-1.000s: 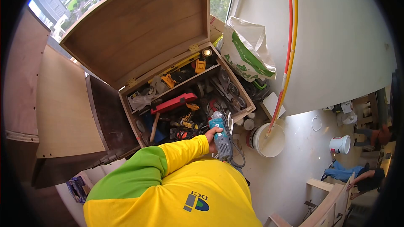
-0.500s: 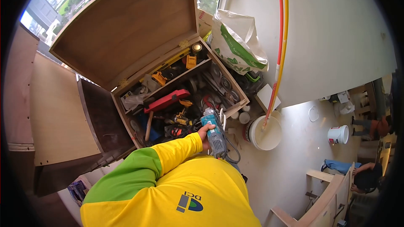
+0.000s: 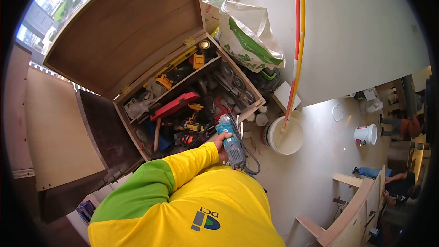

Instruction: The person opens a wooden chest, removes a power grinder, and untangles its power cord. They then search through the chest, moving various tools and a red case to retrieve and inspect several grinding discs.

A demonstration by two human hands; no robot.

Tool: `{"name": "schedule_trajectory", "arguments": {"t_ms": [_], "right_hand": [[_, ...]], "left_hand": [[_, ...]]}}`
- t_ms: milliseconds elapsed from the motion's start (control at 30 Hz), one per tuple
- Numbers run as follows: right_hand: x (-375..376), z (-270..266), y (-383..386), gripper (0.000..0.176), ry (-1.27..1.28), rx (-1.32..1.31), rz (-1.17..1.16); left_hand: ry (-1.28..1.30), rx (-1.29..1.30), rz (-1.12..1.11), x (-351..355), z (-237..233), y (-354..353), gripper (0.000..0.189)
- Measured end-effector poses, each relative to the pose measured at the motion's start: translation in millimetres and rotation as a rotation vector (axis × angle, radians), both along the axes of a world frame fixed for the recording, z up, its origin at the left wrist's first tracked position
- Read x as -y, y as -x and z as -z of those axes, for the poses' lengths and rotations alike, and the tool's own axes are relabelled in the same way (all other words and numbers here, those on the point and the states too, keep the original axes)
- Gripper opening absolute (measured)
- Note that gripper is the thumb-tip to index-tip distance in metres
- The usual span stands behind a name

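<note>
My left hand [image 3: 221,143] is wrapped around the body of a teal-and-grey corded angle grinder [image 3: 232,144], in front of my chest. The grinder's metal head points toward an open wooden toolbox [image 3: 244,105], at its near edge. The grinder's dark cord [image 3: 253,161] loops on its right side. Inside the toolbox lie a red case [image 3: 175,105], a yellow-and-black drill [image 3: 194,122], a hammer with a wooden handle [image 3: 157,135] and several other tools. A yellow spirit level [image 3: 179,61] lies in the back compartment. My right hand is out of view.
The toolbox lid [image 3: 128,32] stands raised. A white-and-green bag [image 3: 251,36] is beside it. Red and yellow poles [image 3: 296,59] rise from a white bucket [image 3: 287,144]. Another bucket [image 3: 366,135] stands farther right. Two people work at the far right, near a wooden frame [image 3: 350,210].
The view has shifted slightly, so the toolbox, bag and buckets appear a little farther left and mostly higher. My left hand still grips the grinder.
</note>
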State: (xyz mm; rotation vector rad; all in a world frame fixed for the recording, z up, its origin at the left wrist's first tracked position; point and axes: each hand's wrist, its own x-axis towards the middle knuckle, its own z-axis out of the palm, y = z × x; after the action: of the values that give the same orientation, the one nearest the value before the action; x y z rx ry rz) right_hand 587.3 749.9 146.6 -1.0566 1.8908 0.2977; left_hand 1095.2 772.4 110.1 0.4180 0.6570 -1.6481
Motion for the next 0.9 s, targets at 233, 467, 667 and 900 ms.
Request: {"name": "schedule_trajectory", "arguments": {"t_ms": [233, 467, 667, 900], "right_hand": [[-4, 1, 4, 0.026, -0.009, 0.006, 0.03], [-9, 0, 14, 0.026, -0.017, 0.005, 0.044], [-9, -1, 20, 0.026, -0.026, 0.011, 0.053], [7, 23, 29, 0.026, -0.014, 0.157, 0.056]], "left_hand": [[-0.017, 0.052, 0.007, 7, 1, 2, 0.064], [-0.008, 0.081, 0.025, 10, -5, 10, 0.065], [0.015, 0.027, 0.022, 12, 5, 20, 0.065], [0.01, 0.081, 0.091, 22, 2, 31, 0.064]]}}
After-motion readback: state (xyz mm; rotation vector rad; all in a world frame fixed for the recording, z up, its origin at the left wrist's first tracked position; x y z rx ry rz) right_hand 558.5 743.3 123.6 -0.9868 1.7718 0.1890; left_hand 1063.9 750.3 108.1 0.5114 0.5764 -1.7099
